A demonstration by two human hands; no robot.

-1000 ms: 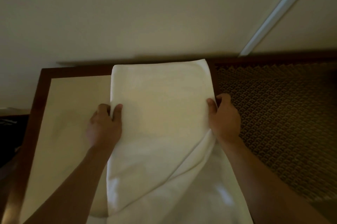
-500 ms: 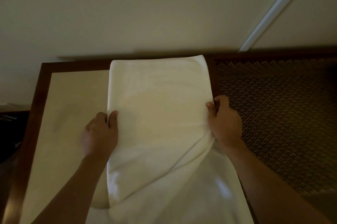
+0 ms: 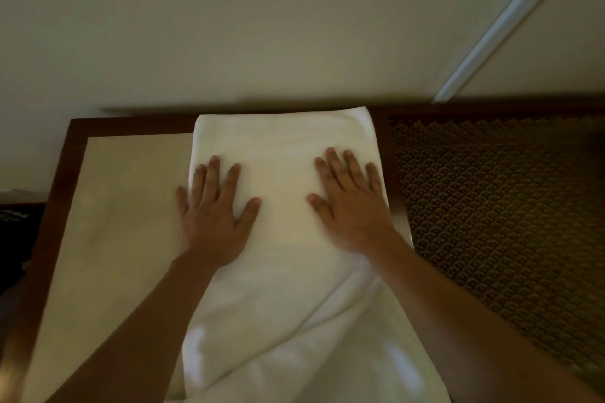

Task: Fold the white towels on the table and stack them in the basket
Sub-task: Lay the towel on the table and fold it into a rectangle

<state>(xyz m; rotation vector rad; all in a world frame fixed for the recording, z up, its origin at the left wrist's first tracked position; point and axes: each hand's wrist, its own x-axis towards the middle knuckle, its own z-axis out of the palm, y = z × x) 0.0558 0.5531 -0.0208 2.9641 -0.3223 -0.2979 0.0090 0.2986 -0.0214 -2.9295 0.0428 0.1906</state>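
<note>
The towel [image 3: 281, 216] lies on the right part of the bench [image 3: 108, 238], reaching from the far edge down to the near edge of the view. Its far part is flat and folded with a straight far edge. Its near part is loose, with a diagonal fold that runs from the lower left up to the right under the right arm.

Both hands lie flat on the far part of the towel, palms down. The left hand [image 3: 212, 212] presses near the left edge of the towel; its fingers are straight and spread, and the little finger goes over the edge onto the bench. The right hand [image 3: 352, 202] presses near the right edge, fingers also straight and a little spread. Neither grip closes around anything; the hands only press on the cloth.

The bench has a pale top with a dark wooden frame. Right of it there is a dark patterned surface [image 3: 497, 216]. Behind the bench is a pale wall [image 3: 229, 25], with a light strip [image 3: 510, 19] crossing it diagonally at the upper right.
</note>
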